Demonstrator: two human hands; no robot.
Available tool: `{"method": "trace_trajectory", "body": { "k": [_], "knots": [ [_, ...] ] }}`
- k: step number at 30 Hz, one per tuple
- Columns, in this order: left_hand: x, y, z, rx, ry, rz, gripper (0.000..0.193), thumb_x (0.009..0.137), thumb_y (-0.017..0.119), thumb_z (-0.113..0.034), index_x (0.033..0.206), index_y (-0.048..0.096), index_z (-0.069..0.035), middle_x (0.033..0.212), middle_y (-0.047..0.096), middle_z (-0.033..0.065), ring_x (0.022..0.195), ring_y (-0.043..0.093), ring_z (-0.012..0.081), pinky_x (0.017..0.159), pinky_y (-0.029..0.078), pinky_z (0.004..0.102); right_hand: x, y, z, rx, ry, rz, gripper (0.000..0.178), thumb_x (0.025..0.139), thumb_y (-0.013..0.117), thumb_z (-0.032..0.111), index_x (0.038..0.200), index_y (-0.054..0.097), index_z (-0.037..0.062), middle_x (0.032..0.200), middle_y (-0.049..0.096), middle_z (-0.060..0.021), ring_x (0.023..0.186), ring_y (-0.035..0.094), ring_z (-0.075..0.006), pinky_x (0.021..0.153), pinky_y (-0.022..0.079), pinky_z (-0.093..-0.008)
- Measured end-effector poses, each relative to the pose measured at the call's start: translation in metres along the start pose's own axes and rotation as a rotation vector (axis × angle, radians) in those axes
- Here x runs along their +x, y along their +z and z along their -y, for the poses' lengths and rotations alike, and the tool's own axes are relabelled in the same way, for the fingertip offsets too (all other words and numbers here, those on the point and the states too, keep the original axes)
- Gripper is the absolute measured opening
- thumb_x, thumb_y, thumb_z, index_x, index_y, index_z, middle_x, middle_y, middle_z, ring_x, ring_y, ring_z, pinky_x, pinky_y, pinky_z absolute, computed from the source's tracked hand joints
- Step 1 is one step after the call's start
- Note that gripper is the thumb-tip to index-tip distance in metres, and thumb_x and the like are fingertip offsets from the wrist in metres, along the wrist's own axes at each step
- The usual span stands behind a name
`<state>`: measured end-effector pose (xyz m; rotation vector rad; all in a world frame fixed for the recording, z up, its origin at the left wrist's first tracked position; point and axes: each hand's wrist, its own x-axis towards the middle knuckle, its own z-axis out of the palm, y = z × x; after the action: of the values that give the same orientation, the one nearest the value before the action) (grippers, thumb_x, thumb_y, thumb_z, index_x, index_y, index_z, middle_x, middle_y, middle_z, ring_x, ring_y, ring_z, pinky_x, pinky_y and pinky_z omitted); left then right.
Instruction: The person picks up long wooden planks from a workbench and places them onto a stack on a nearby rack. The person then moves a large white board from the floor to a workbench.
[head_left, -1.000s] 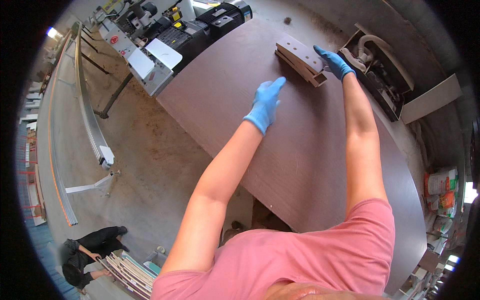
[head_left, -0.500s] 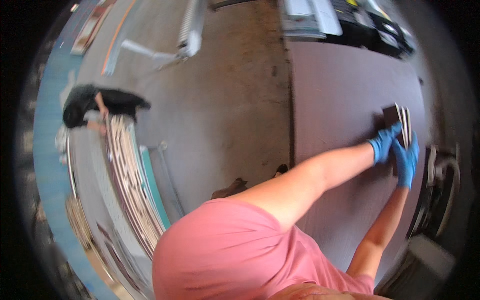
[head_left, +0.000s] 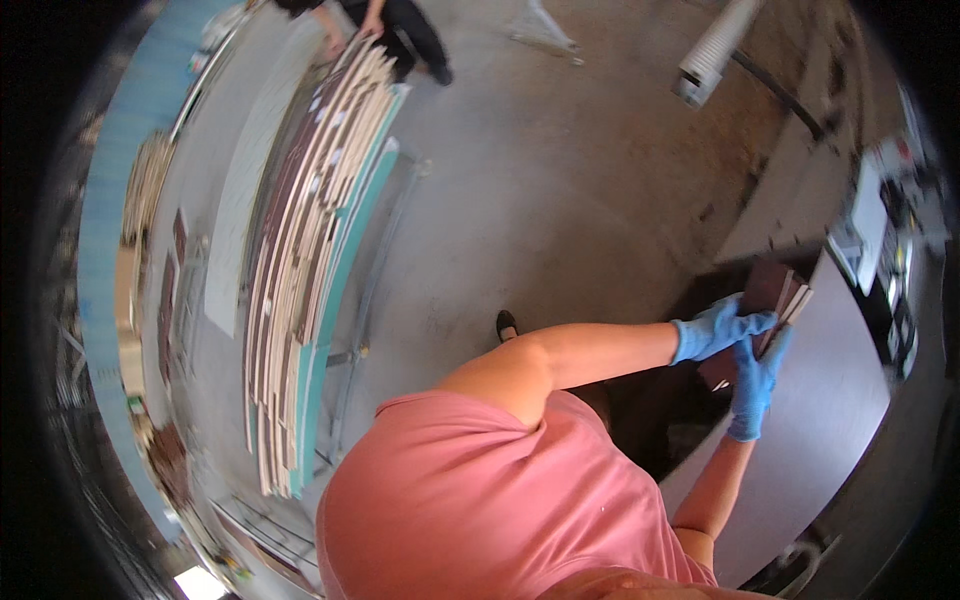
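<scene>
Both gloved hands are closed on a small stack of brown boards with pale edges, held tilted in front of my body. My left hand, in a blue glove, grips it from the left side. Just below, my right hand, also in a blue glove, wraps round the near right side, its fingers on the pale edges. The boards are over the edge of a smooth brownish-grey tabletop. My hands hide part of the stack, so its lower end shows only in part.
To the left, a long stack of boards and strips lies on a metal frame. A co-worker in dark trousers has hands at its far end. A white ribbed metal piece is at the far right. Equipment stands beyond the tabletop.
My view and body have turned left, so the board stack on the left shows more fully. The brown boards have moved from over the tabletop to its edge, still in both hands.
</scene>
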<state>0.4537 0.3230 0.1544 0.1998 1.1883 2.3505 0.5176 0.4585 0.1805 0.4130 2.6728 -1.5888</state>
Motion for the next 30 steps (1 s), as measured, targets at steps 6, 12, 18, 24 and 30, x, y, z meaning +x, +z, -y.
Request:
{"method": "trace_trajectory", "body": {
  "k": [6,12,18,24,30],
  "knots": [
    [-0.152,-0.215,-0.086,0.361,0.074,-0.482,0.066,0.090,0.076,-0.042,0.140,0.054,-0.004,0.131,0.064,0.0158,0.123,0.059,0.0280,0.107,0.046,0.0411,-0.016,0.236,0.093,0.169,-0.083,0.490,0.101,0.089,0.078,0.027,0.162,0.013,-0.0006,0.168,0.021,-0.0182,0.150,0.029,-0.0260,0.121,0.028,-0.0350],
    [-0.315,-0.357,-0.152,0.157,0.336,-1.027,0.086,0.083,0.082,-0.033,0.149,0.034,-0.007,0.138,0.054,0.0133,0.130,0.053,0.0282,0.109,0.045,0.0430,-0.070,0.458,0.182,0.302,-0.028,1.122,0.090,0.092,0.069,0.018,0.162,0.015,0.0005,0.153,0.044,-0.0175,0.136,0.047,-0.0242,0.111,0.041,-0.0364],
    [-0.414,-0.439,-0.228,0.025,0.412,-1.204,0.091,0.082,0.083,-0.026,0.152,0.029,-0.009,0.140,0.050,0.0119,0.132,0.050,0.0265,0.110,0.045,0.0417,-0.098,0.606,0.234,0.215,0.036,1.465,0.085,0.096,0.068,0.018,0.163,0.016,0.0083,0.144,0.051,-0.0132,0.127,0.053,-0.0223,0.102,0.048,-0.0365],
    [-0.486,-0.505,-0.287,-0.202,0.517,-1.284,0.086,0.081,0.084,-0.021,0.150,0.035,-0.008,0.133,0.058,0.0125,0.124,0.056,0.0257,0.106,0.048,0.0404,-0.124,0.722,0.300,0.300,0.052,1.607,0.089,0.094,0.069,0.008,0.163,0.013,0.0062,0.151,0.045,-0.0137,0.133,0.048,-0.0238,0.108,0.045,-0.0364],
    [-0.549,-0.564,-0.325,-0.312,0.552,-1.445,0.079,0.077,0.088,-0.014,0.143,0.046,0.000,0.130,0.062,0.0119,0.119,0.060,0.0262,0.103,0.051,0.0404,-0.144,0.817,0.362,0.158,-0.104,1.811,0.087,0.089,0.076,0.015,0.159,0.026,0.0096,0.146,0.049,-0.0118,0.132,0.050,-0.0228,0.109,0.044,-0.0368]
  ]
}}
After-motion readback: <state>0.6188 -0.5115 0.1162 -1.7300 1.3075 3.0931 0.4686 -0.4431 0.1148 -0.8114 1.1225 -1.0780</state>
